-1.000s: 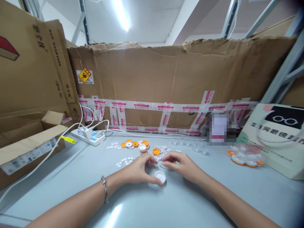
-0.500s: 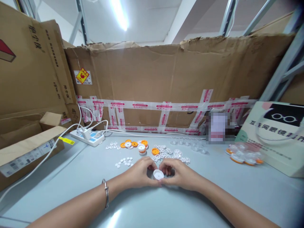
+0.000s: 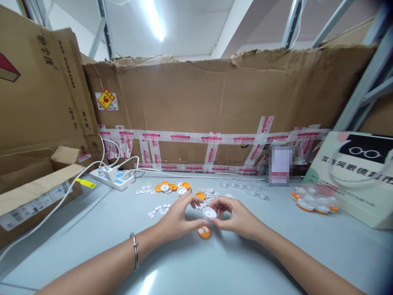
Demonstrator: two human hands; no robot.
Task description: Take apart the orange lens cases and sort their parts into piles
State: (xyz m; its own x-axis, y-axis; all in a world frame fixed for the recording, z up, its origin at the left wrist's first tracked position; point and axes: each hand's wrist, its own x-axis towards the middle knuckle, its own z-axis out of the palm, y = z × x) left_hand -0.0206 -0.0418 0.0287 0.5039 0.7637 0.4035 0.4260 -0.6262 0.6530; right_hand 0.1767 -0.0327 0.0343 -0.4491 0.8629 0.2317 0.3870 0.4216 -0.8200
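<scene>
A small white round plastic dish [image 3: 209, 213] with a raised rim is pinched in my right hand [image 3: 235, 215]. My left hand [image 3: 181, 217] is beside it, thumb and fingers curved apart with nothing between them. Just under the two hands lies an orange round piece [image 3: 203, 236] with white parts in its middle, slightly blurred. Beyond my fingers are a pile of white perforated gear-like pieces [image 3: 211, 196] and another orange ring [image 3: 200, 195]; my fingers partly cover the pile.
Orange and white discs [image 3: 173, 187] and small white caps [image 3: 158, 209] lie behind my left hand. Clear plastic domes [image 3: 256, 190] are at the back. Several domed orange pieces [image 3: 316, 200] sit by a paper bag [image 3: 353, 176]. A power strip [image 3: 115, 179] and cartons [image 3: 184, 98] border the table.
My hands have parted. The white dish, held between both before, has moved up and right in my right hand. The orange piece beneath now shows, and my left hand has opened.
</scene>
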